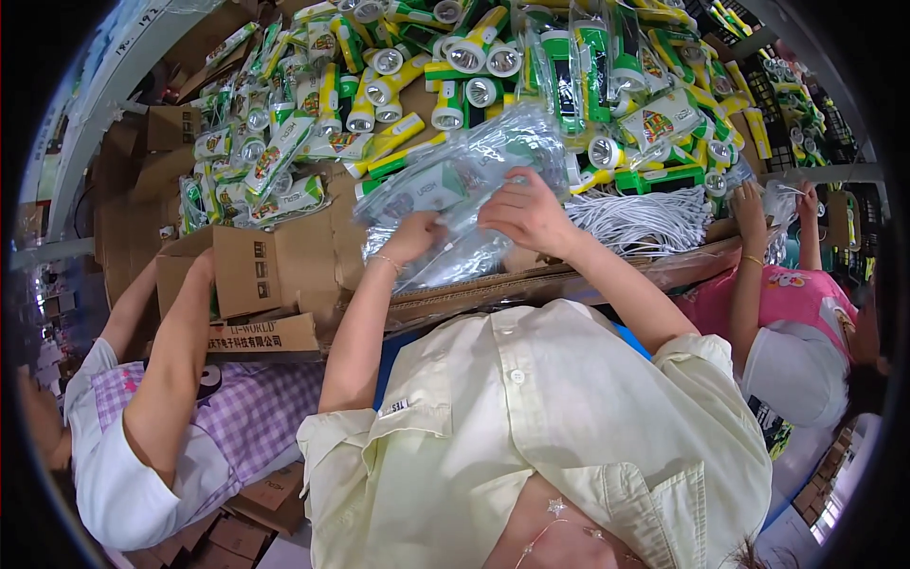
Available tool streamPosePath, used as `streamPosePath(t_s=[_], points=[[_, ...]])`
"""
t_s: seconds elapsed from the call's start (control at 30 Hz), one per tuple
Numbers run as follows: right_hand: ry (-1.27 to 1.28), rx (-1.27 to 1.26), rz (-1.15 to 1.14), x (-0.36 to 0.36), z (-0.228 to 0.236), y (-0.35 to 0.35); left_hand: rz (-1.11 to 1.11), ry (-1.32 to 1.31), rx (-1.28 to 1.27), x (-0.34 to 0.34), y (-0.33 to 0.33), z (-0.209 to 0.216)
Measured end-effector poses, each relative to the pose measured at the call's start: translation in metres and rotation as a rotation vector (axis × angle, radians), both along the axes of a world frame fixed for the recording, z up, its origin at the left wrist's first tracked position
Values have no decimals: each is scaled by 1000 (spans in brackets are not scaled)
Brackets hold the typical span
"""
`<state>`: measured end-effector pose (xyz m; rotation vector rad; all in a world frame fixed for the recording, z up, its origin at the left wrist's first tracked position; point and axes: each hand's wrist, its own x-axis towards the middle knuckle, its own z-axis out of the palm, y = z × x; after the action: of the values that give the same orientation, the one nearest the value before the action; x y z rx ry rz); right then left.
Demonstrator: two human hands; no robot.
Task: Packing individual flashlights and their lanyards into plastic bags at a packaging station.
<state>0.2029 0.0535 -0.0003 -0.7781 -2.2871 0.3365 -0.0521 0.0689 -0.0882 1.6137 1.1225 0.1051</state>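
A pile of clear printed plastic bags [422, 194] lies in front of me on the cardboard-lined table. My left hand [409, 239] is closed at the near left side of the pile, its fingers curled on a bag's edge. On the right of the pile, my right hand [527, 211] has its fingers bent and pinched on the plastic. Its fingertips are partly hidden. Just right of the bags lies a bundle of white cables [645, 218]. Beyond the bags, green and yellow flashlights [474, 47] are heaped, some loose and some bagged.
At left a co-worker reaches into an open cardboard box [248, 270]. Bagged flashlights [284, 152] lie behind that box. Another co-worker at right handles a clear bag [782, 204]. A cardboard edge [455, 305] runs along the table's near side. Black crates [834, 85] stand far right.
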Motion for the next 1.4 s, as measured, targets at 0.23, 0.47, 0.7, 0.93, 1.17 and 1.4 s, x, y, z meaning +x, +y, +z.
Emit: streamPosePath(t_s=[0.23,0.47,0.7,0.93,1.17,1.4], points=[[-62,-56,-66,33,40,7,288,9,286,6,4,75],[-84,59,-233,16,45,4,325,-80,480,52,-37,126],[-39,26,-49,0,41,-3,354,-38,408,57,-43,132],[-168,-77,65,7,44,-2,275,109,533,41,-54,132],[-451,-154,164,11,40,1,342,195,579,9,-65,130],[-412,-4,229,-17,57,15,413,312,379,30,-56,130]])
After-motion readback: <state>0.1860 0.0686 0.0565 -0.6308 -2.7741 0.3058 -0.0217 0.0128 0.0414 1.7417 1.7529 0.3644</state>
